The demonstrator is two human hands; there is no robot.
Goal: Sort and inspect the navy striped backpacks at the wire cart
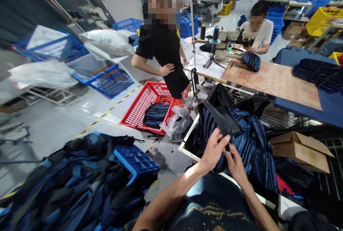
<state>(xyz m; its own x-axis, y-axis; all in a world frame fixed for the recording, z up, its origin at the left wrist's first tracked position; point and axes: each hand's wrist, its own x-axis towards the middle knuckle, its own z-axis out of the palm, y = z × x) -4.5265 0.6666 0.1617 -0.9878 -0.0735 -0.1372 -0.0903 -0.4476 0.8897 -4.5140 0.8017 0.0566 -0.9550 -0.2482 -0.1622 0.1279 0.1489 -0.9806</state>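
The left hand [214,148] was closed around a black strap [221,118] of a striped navy backpack [250,141], with the fingers pinching the strap near its lower end. The right hand [235,163] was just beside it, touching the same spot on the backpack; its fingers were curled, but I could not tell if they really gripped something. The backpack lay on the white-edged work table [187,148] directly in front of the person, partly tilted, with the strap running up and to the left.

To the left, on the floor, a red crate [139,107] held another striped bag, and a clear plastic bag [177,122] lay just beside it. A blue crate [135,159] stood among a heap of dark blue bags [75,184]. A person in black [163,52] stood near the red crate. Farther back, another person sat at a sewing machine [230,39]. An open cardboard box [300,148] was to the right of the backpack.
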